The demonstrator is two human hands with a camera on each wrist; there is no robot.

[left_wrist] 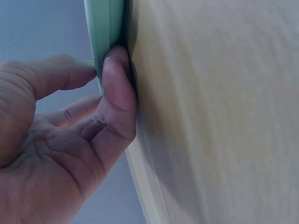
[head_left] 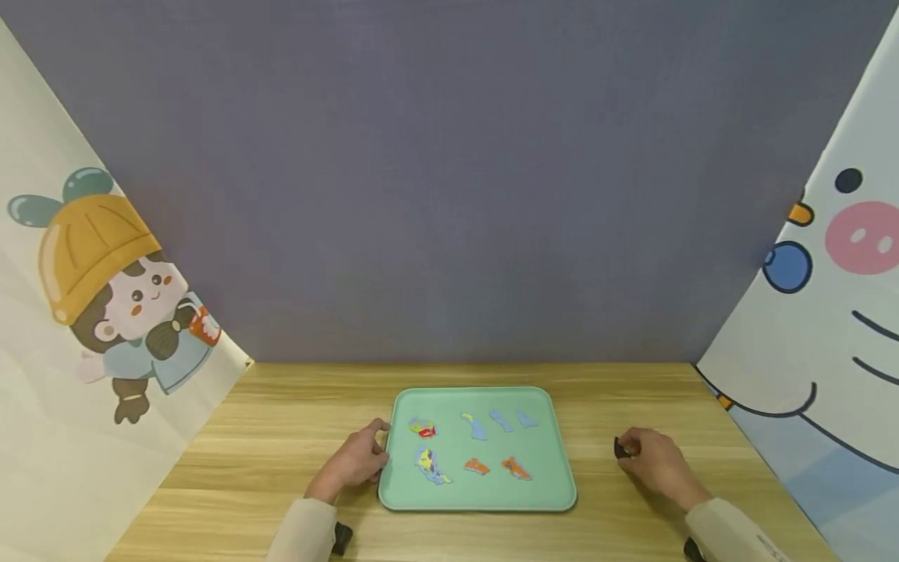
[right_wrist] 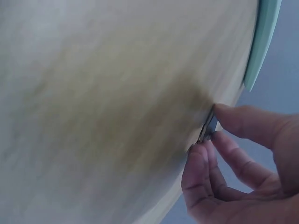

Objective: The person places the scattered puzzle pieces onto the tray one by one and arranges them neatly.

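A light green tray lies on the table with several flat, irregular cut pieces on it. My left hand grips its left rim; in the left wrist view the thumb is on one side of the tray edge and curled fingers are on the other. To the right of the tray, apart from it, my right hand pinches a small, thin, dark piece between thumb and fingertips, close to the table. What that piece shows on its faces I cannot tell.
Top row on the tray: a red-yellow piece, a blue-yellow one and two pale blue ones. Below: a yellow-blue piece and two orange ones. The wooden table meets a grey back wall; printed panels flank both sides.
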